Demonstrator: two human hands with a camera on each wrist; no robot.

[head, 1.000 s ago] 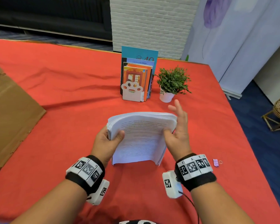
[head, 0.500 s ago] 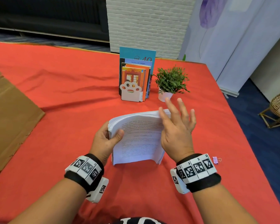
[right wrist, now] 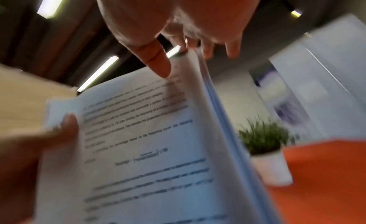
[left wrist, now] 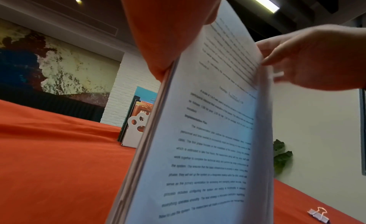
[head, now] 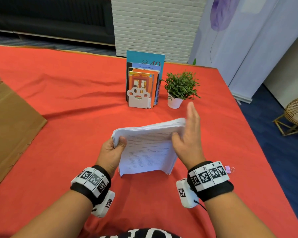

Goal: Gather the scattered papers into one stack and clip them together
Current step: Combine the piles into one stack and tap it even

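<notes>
**Paper stack stood on edge, clip off to the side**

Stack of papers [head: 148,148] held upright on the red worktop [head: 67,103], bottom edge resting on the cloth, top curling back a bit. Left hand [head: 110,152] gripped the left edge, thumb on the printed front page and fingers [head: 108,143] curled round behind. Right hand [head: 189,140] sat flat against the right edge, fingers [head: 191,110] straight and pressed together, thumb touching the front page. Not pinching anything, just pressing the side of the stack. Right wrist view pretty blurry, so no finer detail there.

Small pink binder clip [head: 229,169] lay on the worktop to the right, just past the right wrist, apart from the papers. Further back: books in a white paw-shaped bookend [head: 139,98] with a little potted plant [head: 179,88] just beside. Brown cardboard [head: 9,121] over on the left edge.
</notes>
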